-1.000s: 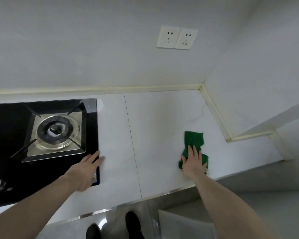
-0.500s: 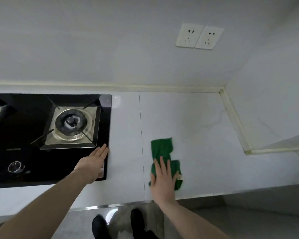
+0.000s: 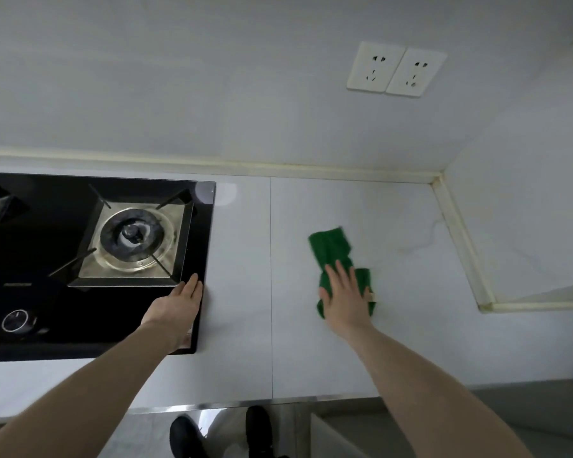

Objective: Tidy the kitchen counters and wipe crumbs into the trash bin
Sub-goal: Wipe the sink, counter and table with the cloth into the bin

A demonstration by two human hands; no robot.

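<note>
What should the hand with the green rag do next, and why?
Probably slide the green rag toward the counter's front edge. The right hand presses flat on the rag on the white counter, so a pull would sweep any crumbs forward. The left hand rests on the stove. No crumbs or bin can be made out.

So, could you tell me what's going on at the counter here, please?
A person is wiping the white counter. The right hand presses flat on a crumpled green cloth, between the counter seam and the corner wall. The left hand rests with straight fingers on the right edge of the black gas hob, holding nothing. No crumbs or trash bin can be made out in this view.
</note>
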